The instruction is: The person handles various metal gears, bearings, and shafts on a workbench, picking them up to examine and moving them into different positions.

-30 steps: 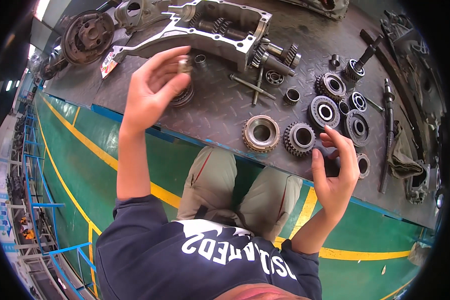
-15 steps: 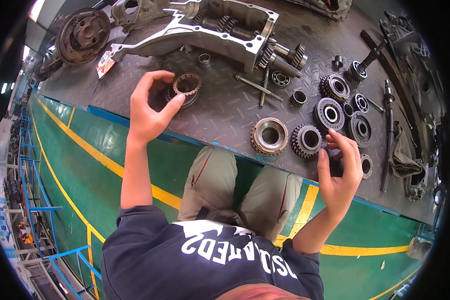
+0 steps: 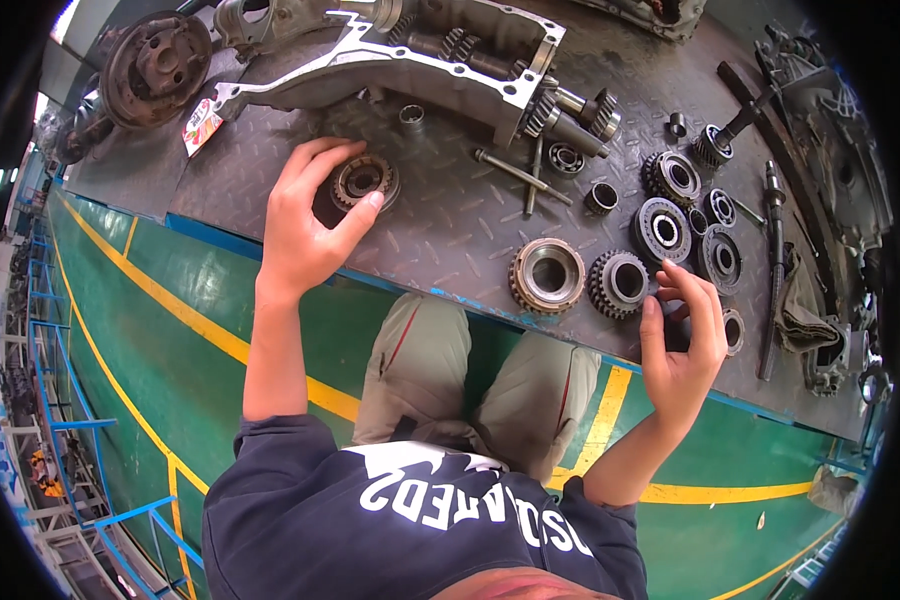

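Note:
At the left of the bench, my left hand (image 3: pixel 308 215) curves its thumb and fingers around a toothed brass-toned synchronizer ring (image 3: pixel 342 184). The ring lies flat on a round dark gear part (image 3: pixel 394 196), whose left side is hidden by the hand. My right hand (image 3: pixel 688 325) hovers at the bench's front edge, fingers bent and apart, with nothing visible in them. Just left of its thumb stands a dark double-toothed gear (image 3: pixel 600 288). A wider gear with a brass-toned rim (image 3: pixel 519 280) is left of that. Beyond my right fingertips lies a flat round hub (image 3: pixel 647 232).
An open gearbox housing (image 3: pixel 410 85) with shafts inside spans the far side. Several gears, bearings and sleeves lie at the right, beside a long splined shaft (image 3: pixel 774 270) and a cloth (image 3: pixel 802 325). Two crossed rods (image 3: pixel 530 178) lie mid-bench. A rusty drum (image 3: pixel 158 70) stands far left.
My left hand has lowered the synchronizer ring from a tilted position above the dark gear part to lying flat on it. My right hand has stayed nearly in place.

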`<state>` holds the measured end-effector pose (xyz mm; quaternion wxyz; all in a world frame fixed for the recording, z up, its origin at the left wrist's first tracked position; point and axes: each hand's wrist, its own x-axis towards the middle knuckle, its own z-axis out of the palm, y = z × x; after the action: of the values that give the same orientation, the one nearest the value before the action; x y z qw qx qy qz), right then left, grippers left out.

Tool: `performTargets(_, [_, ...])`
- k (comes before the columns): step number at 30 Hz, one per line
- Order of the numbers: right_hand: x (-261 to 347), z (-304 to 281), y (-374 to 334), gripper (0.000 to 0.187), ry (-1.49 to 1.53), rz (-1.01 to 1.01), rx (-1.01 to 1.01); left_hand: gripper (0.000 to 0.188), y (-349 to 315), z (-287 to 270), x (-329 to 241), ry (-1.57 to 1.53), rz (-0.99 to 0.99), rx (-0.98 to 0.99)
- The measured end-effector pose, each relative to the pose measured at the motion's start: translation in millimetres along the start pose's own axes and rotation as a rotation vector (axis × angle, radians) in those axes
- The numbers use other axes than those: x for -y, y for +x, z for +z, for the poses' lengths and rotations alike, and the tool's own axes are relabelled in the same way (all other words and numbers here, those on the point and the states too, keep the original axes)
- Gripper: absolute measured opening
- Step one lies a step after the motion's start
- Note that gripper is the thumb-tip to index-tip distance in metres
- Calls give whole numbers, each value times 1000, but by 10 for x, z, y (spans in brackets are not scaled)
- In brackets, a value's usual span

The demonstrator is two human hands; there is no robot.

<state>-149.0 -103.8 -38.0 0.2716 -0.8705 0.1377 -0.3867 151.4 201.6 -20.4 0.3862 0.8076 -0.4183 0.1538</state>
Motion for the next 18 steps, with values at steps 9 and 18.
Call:
performTargets(9, [-29,-21,6,45,-16,-26,-45,42,34,54,-50,0,-5,49])
performTargets(18, [-87,-2,-32,38,17,5,-88,40,8,84,47,-23,30,96])
